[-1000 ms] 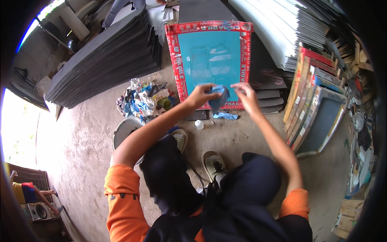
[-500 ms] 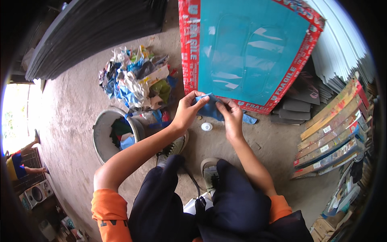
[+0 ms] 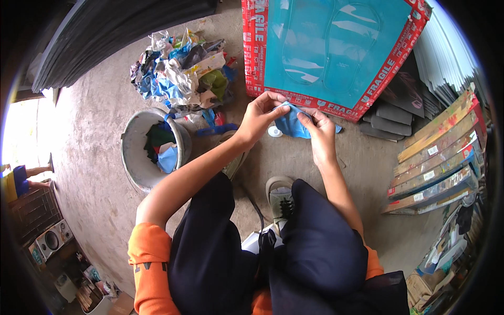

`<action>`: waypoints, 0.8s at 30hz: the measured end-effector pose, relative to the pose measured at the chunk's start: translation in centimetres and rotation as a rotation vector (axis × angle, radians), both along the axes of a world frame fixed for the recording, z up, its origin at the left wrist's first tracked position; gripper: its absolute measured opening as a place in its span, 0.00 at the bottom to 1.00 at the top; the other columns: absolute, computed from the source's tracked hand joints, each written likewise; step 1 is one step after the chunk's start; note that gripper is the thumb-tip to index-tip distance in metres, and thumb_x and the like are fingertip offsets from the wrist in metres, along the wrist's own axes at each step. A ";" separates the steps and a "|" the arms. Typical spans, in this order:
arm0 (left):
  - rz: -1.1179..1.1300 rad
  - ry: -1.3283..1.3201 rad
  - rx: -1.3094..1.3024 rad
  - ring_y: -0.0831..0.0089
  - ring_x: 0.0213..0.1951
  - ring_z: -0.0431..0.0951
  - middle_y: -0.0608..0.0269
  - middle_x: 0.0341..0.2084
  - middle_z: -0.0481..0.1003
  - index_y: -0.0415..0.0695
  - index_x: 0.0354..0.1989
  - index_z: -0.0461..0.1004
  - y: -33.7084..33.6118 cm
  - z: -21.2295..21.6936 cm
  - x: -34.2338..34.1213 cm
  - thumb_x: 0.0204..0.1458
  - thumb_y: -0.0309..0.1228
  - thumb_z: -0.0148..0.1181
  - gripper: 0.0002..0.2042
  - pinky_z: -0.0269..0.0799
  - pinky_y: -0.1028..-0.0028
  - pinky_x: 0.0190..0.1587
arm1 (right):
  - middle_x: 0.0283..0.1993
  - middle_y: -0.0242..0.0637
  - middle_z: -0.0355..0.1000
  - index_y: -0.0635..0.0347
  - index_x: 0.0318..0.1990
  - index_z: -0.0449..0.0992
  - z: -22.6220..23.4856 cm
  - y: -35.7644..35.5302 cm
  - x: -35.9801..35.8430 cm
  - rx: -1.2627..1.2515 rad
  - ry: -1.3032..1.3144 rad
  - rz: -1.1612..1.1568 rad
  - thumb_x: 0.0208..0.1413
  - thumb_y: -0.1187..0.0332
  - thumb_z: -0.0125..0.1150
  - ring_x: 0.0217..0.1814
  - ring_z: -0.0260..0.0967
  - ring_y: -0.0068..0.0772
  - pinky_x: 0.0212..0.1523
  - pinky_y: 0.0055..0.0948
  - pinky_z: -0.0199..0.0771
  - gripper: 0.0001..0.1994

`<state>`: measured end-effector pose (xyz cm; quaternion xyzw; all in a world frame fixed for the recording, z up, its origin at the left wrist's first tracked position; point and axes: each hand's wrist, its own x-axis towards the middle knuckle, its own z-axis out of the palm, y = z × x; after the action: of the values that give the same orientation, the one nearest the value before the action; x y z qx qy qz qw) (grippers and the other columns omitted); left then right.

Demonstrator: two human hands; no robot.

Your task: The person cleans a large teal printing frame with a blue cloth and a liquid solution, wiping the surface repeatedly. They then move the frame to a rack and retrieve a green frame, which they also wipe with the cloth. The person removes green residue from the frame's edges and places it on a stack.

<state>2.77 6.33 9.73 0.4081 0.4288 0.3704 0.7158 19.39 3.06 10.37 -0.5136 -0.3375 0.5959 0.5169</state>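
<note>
Two sets of fingers, those of the left hand [image 3: 260, 116] and right hand [image 3: 323, 136], clamp a blue cloth [image 3: 291, 125], red-taped printing screen [image 3: 304, 47] beyond them, where a loosened pinch might drop it onto the white container [image 3: 274, 132] below.

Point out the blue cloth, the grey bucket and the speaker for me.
Blue cloth [image 3: 292, 126]: head view, the middle of its visible face.
Grey bucket [image 3: 135, 150]: head view, its bare inner wall.
Speaker [image 3: 52, 240]: head view, the round cone on its front.
</note>
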 end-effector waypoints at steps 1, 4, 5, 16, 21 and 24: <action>0.001 0.024 0.062 0.75 0.47 0.67 0.62 0.43 0.68 0.42 0.49 0.63 -0.3 -0.2 0.2 0.49 0.29 0.62 0.20 0.65 0.74 0.48 | 0.33 0.28 0.72 0.64 0.35 0.76 -0.5 -0.2 0.5 -0.017 -0.025 -0.008 0.52 0.72 0.61 0.34 0.65 0.13 0.37 0.16 0.64 0.05; -0.070 0.256 0.335 0.72 0.51 0.66 0.62 0.47 0.66 0.42 0.51 0.62 -1.3 -2.5 -0.4 0.46 0.34 0.66 0.26 0.62 0.69 0.53 | 0.30 0.27 0.72 0.65 0.35 0.77 -2.3 -0.5 1.4 0.011 -0.223 -0.057 0.51 0.72 0.62 0.32 0.64 0.13 0.34 0.17 0.64 0.06; -0.127 0.365 0.478 0.66 0.53 0.65 0.59 0.48 0.65 0.40 0.52 0.61 -1.8 -4.3 -1.3 0.42 0.37 0.68 0.30 0.60 0.64 0.56 | 0.29 0.26 0.72 0.65 0.34 0.78 -2.8 -0.4 1.3 0.038 -0.303 -0.070 0.50 0.72 0.62 0.31 0.64 0.13 0.33 0.18 0.64 0.06; -0.366 0.693 0.651 0.53 0.48 0.70 0.50 0.43 0.71 0.38 0.47 0.68 -2.4 -10.3 -3.4 0.40 0.32 0.65 0.23 0.65 0.63 0.51 | 0.34 0.38 0.74 0.62 0.33 0.78 -5.7 -1.6 -1.8 0.361 -0.809 0.054 0.47 0.75 0.62 0.38 0.72 0.37 0.38 0.31 0.70 0.05; -0.306 0.648 0.692 0.50 0.38 0.75 0.46 0.34 0.74 0.36 0.48 0.64 -2.0 -8.3 -2.8 0.44 0.37 0.63 0.25 0.70 0.63 0.44 | 0.35 0.37 0.74 0.62 0.35 0.77 -4.9 -1.3 -1.9 0.546 -0.852 0.096 0.46 0.78 0.61 0.39 0.70 0.38 0.39 0.32 0.70 0.07; -0.475 0.789 0.594 0.48 0.35 0.75 0.45 0.31 0.74 0.36 0.47 0.63 -1.8 -6.2 -2.7 0.44 0.39 0.62 0.25 0.71 0.61 0.38 | 0.36 0.37 0.74 0.62 0.37 0.77 -4.1 -1.1 -2.0 0.550 -0.826 0.098 0.47 0.78 0.60 0.40 0.70 0.38 0.40 0.33 0.71 0.08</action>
<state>0.04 4.52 3.49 0.7863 0.4377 0.1227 0.4185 17.43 2.00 6.24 -0.5348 -0.6825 0.2551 0.4278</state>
